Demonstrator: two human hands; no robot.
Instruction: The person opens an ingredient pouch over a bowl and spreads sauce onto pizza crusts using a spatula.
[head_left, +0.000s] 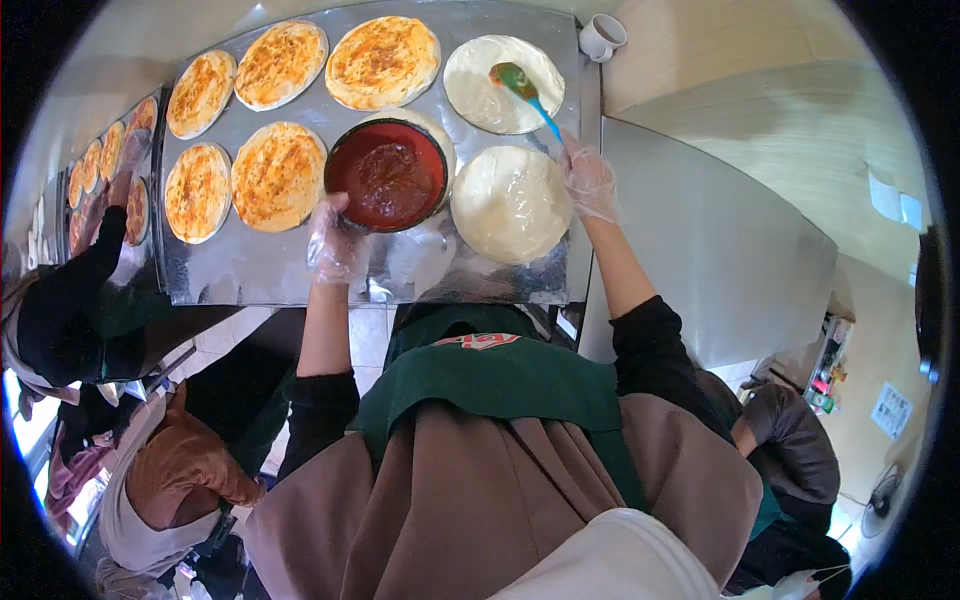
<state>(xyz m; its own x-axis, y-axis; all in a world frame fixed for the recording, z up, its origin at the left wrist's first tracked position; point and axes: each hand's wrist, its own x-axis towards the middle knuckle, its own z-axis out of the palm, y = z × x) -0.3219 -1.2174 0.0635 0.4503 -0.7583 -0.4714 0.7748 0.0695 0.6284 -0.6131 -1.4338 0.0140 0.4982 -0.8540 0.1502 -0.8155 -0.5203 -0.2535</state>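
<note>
My left hand [337,238], in a clear plastic glove, grips the near left rim of a bowl of dark red sauce [392,178]. The bowl hangs over a dough round that shows only at its edges. In my gloved right hand [587,180] is a spoon [528,88] with a blue handle, its green head smeared with sauce. The spoon's head is over the far right dough round [475,105], which is pale. Nearer to me lies another pale dough round [508,205] with a glossy top. Several sauced dough rounds [383,62] lie to the left.
The rounds lie on a metal worktop [270,275]. A white mug [602,37] stands past its far right corner. At left, a co-worker's gloved hand [130,150] is over topped rounds on another surface. Other people are behind me on both sides.
</note>
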